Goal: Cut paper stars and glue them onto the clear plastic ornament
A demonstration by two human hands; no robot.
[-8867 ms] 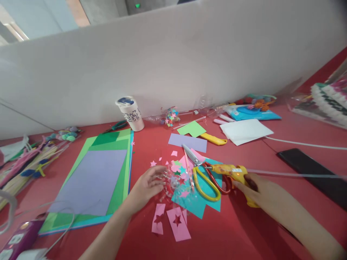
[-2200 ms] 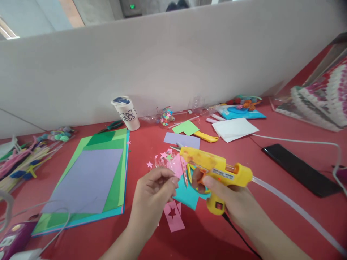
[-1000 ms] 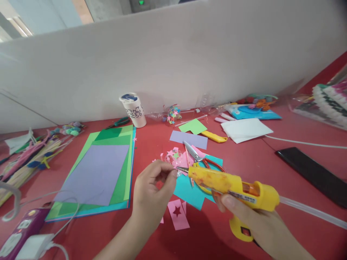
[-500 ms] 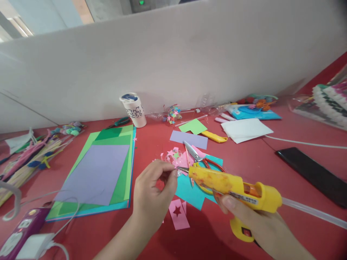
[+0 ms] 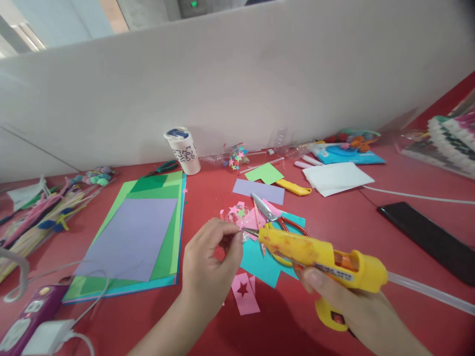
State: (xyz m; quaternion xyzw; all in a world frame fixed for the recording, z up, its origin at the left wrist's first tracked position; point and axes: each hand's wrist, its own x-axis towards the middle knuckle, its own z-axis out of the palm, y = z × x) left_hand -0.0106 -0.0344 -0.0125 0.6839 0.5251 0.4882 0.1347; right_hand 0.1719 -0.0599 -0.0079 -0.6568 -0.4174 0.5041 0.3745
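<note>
My right hand (image 5: 345, 296) is wrapped round a yellow hot glue gun (image 5: 297, 243), with a clear glue stick (image 5: 426, 291) jutting from its back. The gun's metal nozzle points left and meets the fingertips of my left hand (image 5: 211, 262). Thumb and forefinger of that hand are pinched; whatever sits between them is too small to make out. Just behind the nozzle lie pink paper stars (image 5: 233, 210) and scissors with red handles (image 5: 267, 210). Below is a pink paper piece with a star-shaped hole (image 5: 249, 302), near a turquoise sheet (image 5: 261, 267).
Coloured paper sheets (image 5: 129, 237) are stacked on the left, near a purple power strip (image 5: 31, 311). A white cup (image 5: 183, 153) stands at the back. On the right are a yellow cutter (image 5: 295, 187), a white packet (image 5: 337, 178) and a black phone (image 5: 426, 240).
</note>
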